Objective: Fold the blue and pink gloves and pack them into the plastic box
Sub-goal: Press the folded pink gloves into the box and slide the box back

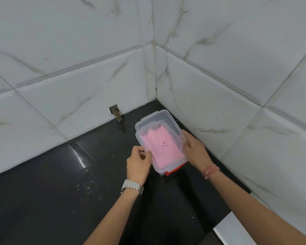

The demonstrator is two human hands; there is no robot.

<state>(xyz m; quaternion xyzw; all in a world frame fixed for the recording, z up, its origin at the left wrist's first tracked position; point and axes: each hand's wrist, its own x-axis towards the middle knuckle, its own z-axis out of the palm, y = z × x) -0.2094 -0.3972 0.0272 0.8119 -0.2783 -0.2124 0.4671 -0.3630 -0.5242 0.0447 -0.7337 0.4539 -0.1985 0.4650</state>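
A clear plastic box sits near the corner of a black counter. A folded pink glove with a small dark mark shows through the clear lid lying on top of the box. No blue glove is visible. My left hand pinches the lid's near left edge. My right hand grips the lid and box on the right side. An orange clasp shows at the box's near end.
White marble-patterned tiled walls meet in a corner just behind and to the right of the box. A small hole in the wall lies left of the box. The black counter stretches left; a white edge sits at lower right.
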